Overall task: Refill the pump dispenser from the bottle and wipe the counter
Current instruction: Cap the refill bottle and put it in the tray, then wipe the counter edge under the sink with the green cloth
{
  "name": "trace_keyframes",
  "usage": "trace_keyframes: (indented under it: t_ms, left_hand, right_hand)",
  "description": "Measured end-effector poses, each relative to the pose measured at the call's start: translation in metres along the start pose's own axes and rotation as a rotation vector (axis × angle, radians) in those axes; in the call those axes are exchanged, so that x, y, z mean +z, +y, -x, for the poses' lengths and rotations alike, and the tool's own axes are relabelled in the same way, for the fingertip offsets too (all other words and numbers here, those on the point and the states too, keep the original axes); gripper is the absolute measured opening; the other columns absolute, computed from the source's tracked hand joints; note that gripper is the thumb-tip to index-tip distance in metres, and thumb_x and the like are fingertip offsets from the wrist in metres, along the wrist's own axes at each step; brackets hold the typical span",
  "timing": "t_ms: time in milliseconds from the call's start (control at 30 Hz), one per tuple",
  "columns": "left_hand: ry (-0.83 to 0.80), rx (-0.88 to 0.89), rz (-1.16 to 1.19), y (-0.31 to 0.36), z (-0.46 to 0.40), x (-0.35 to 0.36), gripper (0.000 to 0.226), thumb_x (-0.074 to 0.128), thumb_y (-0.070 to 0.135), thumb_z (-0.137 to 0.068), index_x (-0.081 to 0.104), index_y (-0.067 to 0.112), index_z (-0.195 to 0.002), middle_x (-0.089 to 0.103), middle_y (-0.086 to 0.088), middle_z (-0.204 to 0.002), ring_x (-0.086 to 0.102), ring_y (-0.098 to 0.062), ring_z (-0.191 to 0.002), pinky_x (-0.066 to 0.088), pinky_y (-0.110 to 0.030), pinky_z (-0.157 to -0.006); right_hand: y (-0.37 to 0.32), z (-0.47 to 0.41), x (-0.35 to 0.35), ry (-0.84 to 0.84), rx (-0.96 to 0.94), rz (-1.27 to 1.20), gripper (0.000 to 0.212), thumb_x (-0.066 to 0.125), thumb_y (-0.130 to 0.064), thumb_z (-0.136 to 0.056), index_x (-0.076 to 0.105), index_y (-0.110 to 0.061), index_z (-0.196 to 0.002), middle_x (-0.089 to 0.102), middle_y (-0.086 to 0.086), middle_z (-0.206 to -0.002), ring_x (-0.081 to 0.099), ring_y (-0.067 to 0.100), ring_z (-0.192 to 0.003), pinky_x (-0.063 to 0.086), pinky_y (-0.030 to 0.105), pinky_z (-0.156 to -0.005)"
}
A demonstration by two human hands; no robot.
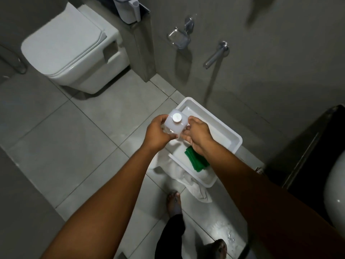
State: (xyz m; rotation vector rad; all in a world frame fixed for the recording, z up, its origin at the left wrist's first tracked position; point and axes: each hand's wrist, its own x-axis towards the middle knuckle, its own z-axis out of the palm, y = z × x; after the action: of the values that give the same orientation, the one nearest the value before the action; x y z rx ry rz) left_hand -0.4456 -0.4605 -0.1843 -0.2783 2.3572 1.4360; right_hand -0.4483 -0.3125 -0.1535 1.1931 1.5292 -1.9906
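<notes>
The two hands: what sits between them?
In the head view, a translucent bottle with a white cap sits between the left hand and right hand; both hold it.

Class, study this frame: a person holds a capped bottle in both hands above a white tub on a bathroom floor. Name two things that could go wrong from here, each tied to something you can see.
1. The bottle, its white cap still on, is held by the left hand and right hand in mid-air; if it slips, it may miss the white tub and hit the tiles.
2. The floor near the bare feet looks wet, so a slip seems possible.
</notes>
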Motion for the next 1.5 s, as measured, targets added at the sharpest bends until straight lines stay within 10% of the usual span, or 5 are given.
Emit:
trace_keyframes:
  t_ms: [167, 333, 633, 1100, 1500]
  left_hand:
    - [0.346, 0.129, -0.156, -0.03, 0.061, 0.003, 0.039, 0.083, 0.029, -0.078, 0.057, 0.031, -0.107, 0.057, 0.009, -0.108, 0.055, -0.015, -0.107, 0.05, -0.033, -0.092]
    - [0.037, 0.416, -0.616, -0.07, 0.082, 0.041, 0.042, 0.061, 0.048, -0.094, 0.064, 0.019, -0.124, 0.062, -0.003, -0.125, 0.05, -0.025, -0.126, 0.036, -0.042, -0.108]
    - [0.009, 0.428, -0.888, -0.089, 0.065, 0.055, 0.059, 0.038, 0.059, -0.099, 0.056, 0.017, -0.135, 0.057, -0.008, -0.137, 0.041, -0.029, -0.137, 0.023, -0.051, -0.118]
    - [-0.12, 0.732, -0.717, 0.047, 0.099, 0.069, 0.043, 0.055, 0.036, -0.1, 0.058, 0.012, -0.136, 0.058, -0.011, -0.134, 0.051, -0.031, -0.129, 0.033, -0.049, -0.112]
    - [-0.521, 1.333, -0.763, 0.257, 0.192, 0.257, 0.065, 0.053, 0.048, -0.099, 0.053, -0.002, -0.14, 0.053, -0.026, -0.143, 0.049, -0.042, -0.135, 0.039, -0.049, -0.113]
  right_hand:
    - [0.047, -0.001, -0.054, 0.178, -0.259, 0.519, 0.03, 0.055, -0.026, -0.1, 0.062, -0.013, -0.125, 0.066, 0.011, -0.121, 0.064, 0.03, -0.112, 0.05, 0.043, -0.102]
    - [0.12, -0.011, -0.083, 0.21, -0.564, 1.31, 0.07, 0.072, -0.044, -0.084, 0.054, -0.003, -0.137, 0.046, 0.034, -0.142, 0.043, 0.049, -0.131, 0.036, 0.053, -0.113]
    - [0.125, -0.041, -0.081, 0.299, -0.531, 1.528, 0.087, 0.075, -0.05, -0.071, 0.039, -0.016, -0.142, 0.043, 0.023, -0.142, 0.047, 0.04, -0.124, 0.046, 0.05, -0.096]
    - [0.076, 0.104, -0.156, 0.226, -0.655, 1.02, 0.068, 0.074, -0.022, -0.075, 0.045, -0.034, -0.135, 0.041, 0.002, -0.138, 0.047, 0.029, -0.125, 0.051, 0.043, -0.097]
    - [0.169, 0.279, -0.374, 0.657, -0.516, 0.534, 0.063, 0.072, -0.024, -0.069, 0.059, -0.027, -0.131, 0.043, 0.002, -0.141, 0.058, 0.024, -0.119, 0.051, 0.035, -0.099]
